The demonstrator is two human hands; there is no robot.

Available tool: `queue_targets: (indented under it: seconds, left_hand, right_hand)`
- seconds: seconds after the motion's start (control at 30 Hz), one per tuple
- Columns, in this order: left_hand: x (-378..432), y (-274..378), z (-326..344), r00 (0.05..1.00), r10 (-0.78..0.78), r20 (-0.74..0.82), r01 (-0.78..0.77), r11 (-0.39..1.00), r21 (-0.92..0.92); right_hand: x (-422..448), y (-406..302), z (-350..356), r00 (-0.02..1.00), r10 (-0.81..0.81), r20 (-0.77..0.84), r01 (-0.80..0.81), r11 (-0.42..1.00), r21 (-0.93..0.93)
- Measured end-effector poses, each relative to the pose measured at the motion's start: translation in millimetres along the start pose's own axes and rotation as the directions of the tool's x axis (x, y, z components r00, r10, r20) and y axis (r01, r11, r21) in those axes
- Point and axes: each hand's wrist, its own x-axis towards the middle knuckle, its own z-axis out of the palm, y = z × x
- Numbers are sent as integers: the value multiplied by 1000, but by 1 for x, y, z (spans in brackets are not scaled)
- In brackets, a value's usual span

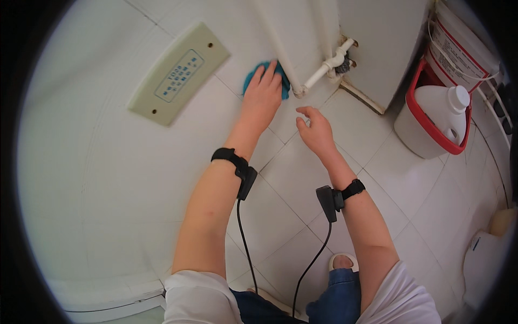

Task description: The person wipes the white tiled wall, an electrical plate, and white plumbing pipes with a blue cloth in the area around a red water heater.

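My left hand (262, 99) lies over a teal-blue cloth (249, 83) and presses it to the white tiled wall (226, 101), just left of a thin white pipe (279, 50). The cloth's edges stick out around my fingers. Its middle is hidden under the palm. My right hand (317, 128) hovers with nothing in it below the pipe's elbow (299, 92), thumb and forefinger apart. A black strapped device with a cable sits on each wrist, the left one (246, 178) and the right one (330, 202).
A cream plate with blue writing (178, 77) is on the wall. A pipe valve (335, 61) joins a white panel (380, 48). On the right, a red-rimmed bin (417, 129) holds a white jug (439, 107) beside a labelled bucket (461, 48). A slippered foot (343, 262) stands on floor tiles.
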Motion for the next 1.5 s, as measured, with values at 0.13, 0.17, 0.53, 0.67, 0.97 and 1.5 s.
queue_targets:
  seconds: [0.13,0.17,0.53,0.67,0.97,1.5]
  left_hand:
    - [-53,32,41,987,70,144,-45,985,-168]
    - [-62,43,49,987,-13,163,60,957,-284]
    - [-101,109,7,415,-198,888,604,-670,-432]
    - [-110,105,-10,451,-178,875,672,-578,-463]
    - [-120,79,6,574,-353,739,617,-406,-674]
    - [-116,30,-38,513,-346,786,501,-622,-601]
  right_hand:
    - [-27,63,16,943,264,203,-288,952,103]
    - [-34,76,19,896,335,291,-384,914,128]
    - [-62,43,48,722,253,644,-691,316,650]
    - [-65,45,59,763,305,570,-646,394,654]
    - [-39,43,51,772,569,282,-600,507,619]
    - [57,-25,102,882,288,-373,-228,954,196]
